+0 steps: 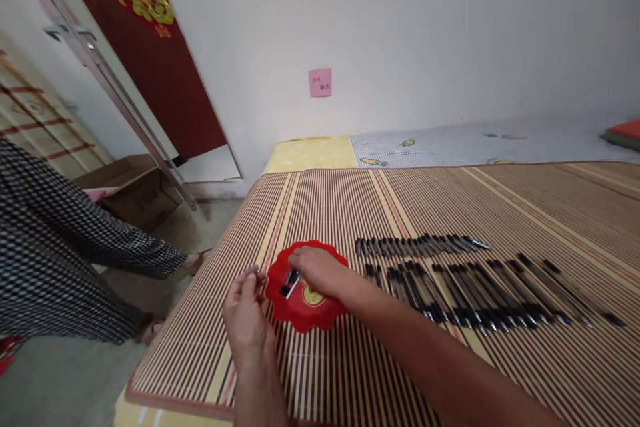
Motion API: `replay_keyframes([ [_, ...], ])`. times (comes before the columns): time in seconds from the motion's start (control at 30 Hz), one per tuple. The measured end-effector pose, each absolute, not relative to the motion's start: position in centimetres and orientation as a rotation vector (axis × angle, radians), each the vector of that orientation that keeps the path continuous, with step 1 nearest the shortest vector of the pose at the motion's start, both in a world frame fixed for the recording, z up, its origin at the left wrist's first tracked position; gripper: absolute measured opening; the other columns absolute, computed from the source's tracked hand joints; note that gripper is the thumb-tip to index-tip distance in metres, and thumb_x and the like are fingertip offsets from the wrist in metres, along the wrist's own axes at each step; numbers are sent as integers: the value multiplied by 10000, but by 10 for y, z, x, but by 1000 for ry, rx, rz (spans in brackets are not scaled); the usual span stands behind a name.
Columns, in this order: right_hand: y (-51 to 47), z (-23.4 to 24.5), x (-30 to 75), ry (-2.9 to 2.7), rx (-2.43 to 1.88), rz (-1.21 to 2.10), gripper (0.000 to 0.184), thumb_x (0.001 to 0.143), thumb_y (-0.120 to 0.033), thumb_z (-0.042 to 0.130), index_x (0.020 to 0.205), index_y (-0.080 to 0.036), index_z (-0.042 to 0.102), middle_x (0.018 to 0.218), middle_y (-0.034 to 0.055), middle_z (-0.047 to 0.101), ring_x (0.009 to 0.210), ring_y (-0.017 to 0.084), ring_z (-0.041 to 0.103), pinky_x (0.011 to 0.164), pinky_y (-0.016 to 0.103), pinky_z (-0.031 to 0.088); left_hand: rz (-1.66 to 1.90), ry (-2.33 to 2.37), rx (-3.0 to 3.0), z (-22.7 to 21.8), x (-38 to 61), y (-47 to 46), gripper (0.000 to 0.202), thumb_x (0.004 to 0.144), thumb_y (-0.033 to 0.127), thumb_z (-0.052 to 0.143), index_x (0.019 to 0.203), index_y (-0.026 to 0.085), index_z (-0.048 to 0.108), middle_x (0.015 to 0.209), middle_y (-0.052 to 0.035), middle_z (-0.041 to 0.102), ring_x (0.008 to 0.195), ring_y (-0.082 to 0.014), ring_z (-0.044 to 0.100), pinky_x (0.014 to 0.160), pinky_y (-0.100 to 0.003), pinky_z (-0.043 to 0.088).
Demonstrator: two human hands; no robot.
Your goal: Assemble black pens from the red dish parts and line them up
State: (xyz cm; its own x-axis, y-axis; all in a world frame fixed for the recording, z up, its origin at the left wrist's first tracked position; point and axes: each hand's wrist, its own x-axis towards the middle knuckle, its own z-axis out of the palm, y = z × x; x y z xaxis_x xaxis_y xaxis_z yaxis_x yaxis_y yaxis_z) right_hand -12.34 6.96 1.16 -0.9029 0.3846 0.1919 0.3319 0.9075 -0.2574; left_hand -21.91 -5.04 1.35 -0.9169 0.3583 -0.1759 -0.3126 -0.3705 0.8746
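Soft, even daylight fills the whole frame, with no harsh glare anywhere. The white wall [425,33] across the top is the brightest area and fades slightly greyer toward the upper right corner. Shadows are faint: a thin, pale one sits under the right hand [320,270] on the red scalloped tray [300,313] at lower centre. The striped bamboo mat [525,200] reads crisply in the middle, and its fine lines shimmer and merge toward the right edge. Wide-angle distortion tilts the metal door frame [115,90] at upper left and stretches the forearms at the bottom edge. The patterned sleeve [65,233] at left looks slightly soft.
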Motion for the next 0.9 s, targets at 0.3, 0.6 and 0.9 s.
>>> replay_keyframes([
  [0.3,126,29,-45,-2289,-1214,575,275,925,-187,523,1195,-163,569,891,55,674,797,183,632,679,278,430,2324,1556,145,14,-218,-53,172,665,236,701,819,164,678,794,-9,672,717,-120,606,632,-227,462],
  [0.6,133,-3,-36,-2469,-1373,449,230,804,-36,575,1003,-125,648,1022,152,682,940,252,647,722,294,410,2356,1540,86,17,-220,-53,167,646,219,688,803,167,667,756,-2,661,693,-126,601,640,-246,453],
  [0.9,91,25,-79,-2546,-1093,461,284,948,-103,479,1130,-220,664,1162,87,647,982,189,637,774,273,450,2404,1511,23,16,-223,-56,166,672,209,681,834,177,680,807,2,674,746,-118,609,641,-234,410],
])
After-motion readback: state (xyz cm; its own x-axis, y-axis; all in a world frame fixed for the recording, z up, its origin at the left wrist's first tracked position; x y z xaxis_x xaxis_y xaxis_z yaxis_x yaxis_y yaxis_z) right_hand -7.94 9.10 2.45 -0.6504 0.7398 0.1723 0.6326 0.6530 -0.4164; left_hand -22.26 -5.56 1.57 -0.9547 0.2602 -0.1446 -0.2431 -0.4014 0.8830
